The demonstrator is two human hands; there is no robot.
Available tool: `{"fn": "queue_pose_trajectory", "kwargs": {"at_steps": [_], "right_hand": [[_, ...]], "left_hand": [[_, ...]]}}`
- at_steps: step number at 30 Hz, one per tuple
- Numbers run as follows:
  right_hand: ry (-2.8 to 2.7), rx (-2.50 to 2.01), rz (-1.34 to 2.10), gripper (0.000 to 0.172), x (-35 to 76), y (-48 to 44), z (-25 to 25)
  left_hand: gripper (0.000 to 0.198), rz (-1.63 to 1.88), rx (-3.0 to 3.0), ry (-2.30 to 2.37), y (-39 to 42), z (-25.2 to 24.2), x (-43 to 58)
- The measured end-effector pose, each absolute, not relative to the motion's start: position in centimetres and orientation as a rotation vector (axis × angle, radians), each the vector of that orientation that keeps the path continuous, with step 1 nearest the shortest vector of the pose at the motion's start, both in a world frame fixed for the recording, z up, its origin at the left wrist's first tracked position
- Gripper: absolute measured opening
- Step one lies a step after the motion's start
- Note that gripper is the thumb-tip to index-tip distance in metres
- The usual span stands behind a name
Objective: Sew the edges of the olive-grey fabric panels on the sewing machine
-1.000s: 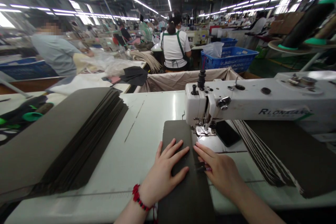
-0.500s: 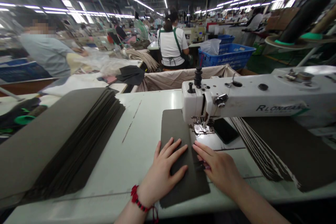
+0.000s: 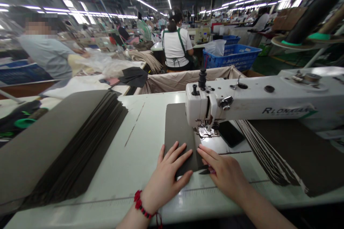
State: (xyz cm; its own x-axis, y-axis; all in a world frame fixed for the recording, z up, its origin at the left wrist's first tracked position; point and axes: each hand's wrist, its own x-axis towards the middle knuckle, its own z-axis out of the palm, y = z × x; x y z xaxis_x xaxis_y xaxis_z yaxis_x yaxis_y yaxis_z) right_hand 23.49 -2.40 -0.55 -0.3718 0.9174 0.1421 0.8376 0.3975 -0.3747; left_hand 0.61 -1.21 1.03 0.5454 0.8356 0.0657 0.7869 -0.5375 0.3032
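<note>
At a factory sewing table (image 3: 145,157), your left hand (image 3: 168,175) lies open and flat on a dark panel (image 3: 178,132), fingers spread, gripping nothing. Your right hand (image 3: 225,173) closes on small snips (image 3: 204,171), their dark blade pointing left, just at the panel's near end. The panel lies straight on the table, its far end beside the presser foot (image 3: 206,132) of a white sewing machine (image 3: 255,96), its near end under your left hand. A black phone (image 3: 228,134) lies just right of the foot. A thick, fanned stack of panels (image 3: 61,146) sits to your left, and a second stack (image 3: 285,146) sits to your right, partly below the machine arm. A red bead bracelet (image 3: 141,204) circles your left wrist. Beyond the table, a co-worker (image 3: 174,48) in a white shirt and green apron sits facing away, near a blue crate (image 3: 231,59).
</note>
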Motion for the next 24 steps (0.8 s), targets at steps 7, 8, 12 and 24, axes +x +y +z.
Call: {"fn": "queue_pose_trajectory", "kwargs": {"at_steps": [7, 8, 12, 24], "right_hand": [[-2.328, -1.528, 0.349, 0.07, 23.5, -2.5, -0.6], [-2.325, -1.528, 0.348, 0.07, 23.5, -2.5, -0.6], [-2.319, -1.528, 0.321, 0.07, 23.6, -2.5, -0.9], [-2.324, -1.546, 0.319, 0.067, 23.8, -2.5, -1.3]], "left_hand": [[0.058, 0.251, 2.564, 1.377, -1.1, 0.8, 0.7], [0.058, 0.256, 2.565, 1.385, -1.1, 0.8, 0.7], [0.06, 0.276, 2.573, 1.39, -0.8, 0.6, 0.7], [0.058, 0.244, 2.571, 1.43, 1.8, 0.8, 0.8]]}}
